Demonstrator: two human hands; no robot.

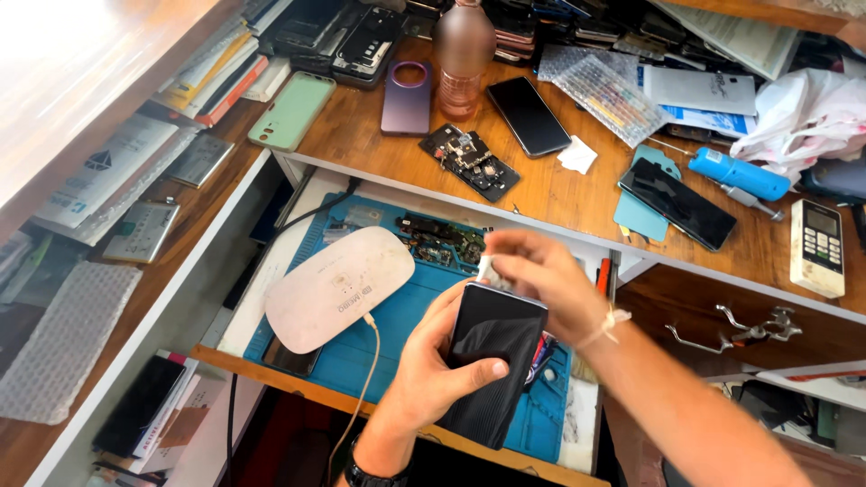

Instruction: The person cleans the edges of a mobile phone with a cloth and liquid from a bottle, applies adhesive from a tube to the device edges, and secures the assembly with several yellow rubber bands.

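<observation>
Head view: a black rectangular smartphone with a glossy dark face (492, 361) is held upright over the blue silicone repair mat (397, 316) in the pulled-out drawer. The left hand (433, 370) is wrapped around the phone's lower half, thumb pressed across its front. The right hand (541, 275) is at the phone's top edge, its fingers pinched on a small white object (485, 268), too blurred to identify. The phone looks whole and closed from this side; whether anything on its top edge is loosened or finished cannot be told, so the work appears to be in its early or middle part. Just left on the mat lies a white oval device with a cable (338, 287). Beyond, on the wooden desktop (559, 194), rest a bare circuit board (471, 162), a dark phone (528, 115), a purple case (406, 97) and a plastic bottle (463, 59).
</observation>
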